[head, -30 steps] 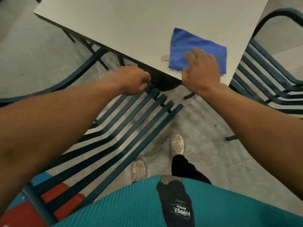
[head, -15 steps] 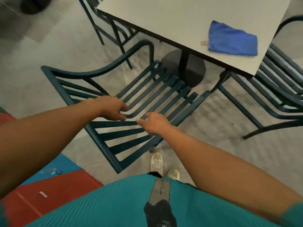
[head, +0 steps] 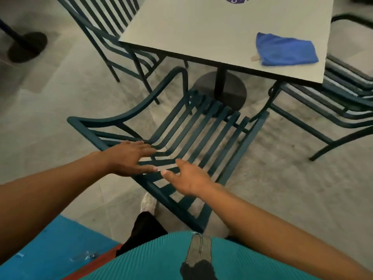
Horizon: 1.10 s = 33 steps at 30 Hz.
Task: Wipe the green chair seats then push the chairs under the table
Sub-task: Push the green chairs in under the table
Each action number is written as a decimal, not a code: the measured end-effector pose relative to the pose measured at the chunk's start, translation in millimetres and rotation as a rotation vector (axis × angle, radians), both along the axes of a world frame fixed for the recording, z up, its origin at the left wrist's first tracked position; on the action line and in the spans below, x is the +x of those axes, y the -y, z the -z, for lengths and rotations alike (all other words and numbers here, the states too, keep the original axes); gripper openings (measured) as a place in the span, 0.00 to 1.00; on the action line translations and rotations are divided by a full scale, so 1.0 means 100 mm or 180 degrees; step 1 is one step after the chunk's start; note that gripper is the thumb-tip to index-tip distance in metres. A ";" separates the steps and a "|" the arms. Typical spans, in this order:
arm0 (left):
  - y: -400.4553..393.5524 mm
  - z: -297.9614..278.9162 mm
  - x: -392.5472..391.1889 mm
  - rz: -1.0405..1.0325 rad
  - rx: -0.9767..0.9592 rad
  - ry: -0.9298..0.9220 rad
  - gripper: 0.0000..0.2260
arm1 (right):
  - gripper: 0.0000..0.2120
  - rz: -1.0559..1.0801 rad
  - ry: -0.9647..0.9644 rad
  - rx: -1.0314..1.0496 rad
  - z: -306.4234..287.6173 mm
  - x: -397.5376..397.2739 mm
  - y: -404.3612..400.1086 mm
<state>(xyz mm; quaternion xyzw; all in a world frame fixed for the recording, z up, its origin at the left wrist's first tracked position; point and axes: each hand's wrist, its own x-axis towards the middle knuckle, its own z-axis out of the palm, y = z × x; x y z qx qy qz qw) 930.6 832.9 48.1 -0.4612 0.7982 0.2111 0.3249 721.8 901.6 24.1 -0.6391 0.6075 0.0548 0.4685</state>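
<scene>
Neither hand grips anything: the left hand (head: 129, 158) lies flat with straight fingers over the top slats of the near green chair (head: 191, 134), and just beside it the right hand (head: 187, 177) is spread open at the same backrest, thumb toward the left; whether either palm presses the slats I cannot tell. That chair stands pulled out, its seat front just short of the table (head: 212, 37) edge, near the pedestal. Further right the blue cloth (head: 284, 50) lies on the tabletop, well away from both hands, and another green chair (head: 333, 106) sits partly tucked under the corner. This looks like the pushing step; next both hands would need to bear on the backrest and slide the chair straight in.
</scene>
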 end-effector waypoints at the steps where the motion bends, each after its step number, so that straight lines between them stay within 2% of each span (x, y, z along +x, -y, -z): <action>1: 0.06 0.05 0.11 0.0148 -0.0006 -0.0081 0.40 | 0.41 0.0064 0.0042 0.0012 0.02 0.14 0.02; 6: 0.40 0.17 0.68 0.0848 -0.0029 -0.0492 0.43 | 0.52 0.0710 0.0123 0.0107 -0.07 0.88 0.05; 11: 0.42 0.12 1.17 0.1294 -0.0028 -0.0706 0.48 | 0.59 0.0649 -0.0788 0.0142 -0.13 1.37 -0.23; 13: 0.51 0.18 1.25 0.1562 -0.0321 -0.0734 0.45 | 0.55 0.0783 -0.1182 -0.0068 -0.05 1.46 -0.30; 15: 0.59 0.25 1.27 0.1645 -0.0595 -0.0768 0.39 | 0.43 0.1035 -0.1652 -0.0466 0.03 1.46 -0.34; 18: 0.65 0.29 1.26 0.1431 -0.0876 -0.0650 0.22 | 0.22 0.1152 -0.2121 -0.0624 0.10 1.40 -0.33; 20: 0.64 0.28 1.25 0.1317 -0.0990 -0.0536 0.14 | 0.15 0.1047 -0.2099 -0.0622 0.09 1.38 -0.32; 25: 0.52 0.30 1.24 0.1292 -0.1014 -0.0433 0.12 | 0.12 0.1025 -0.1962 -0.0725 0.14 1.33 -0.40; 33: -0.05 0.37 1.44 0.0964 -0.1030 -0.0705 0.12 | 0.14 0.0280 -0.1904 -0.0823 0.15 1.17 -0.60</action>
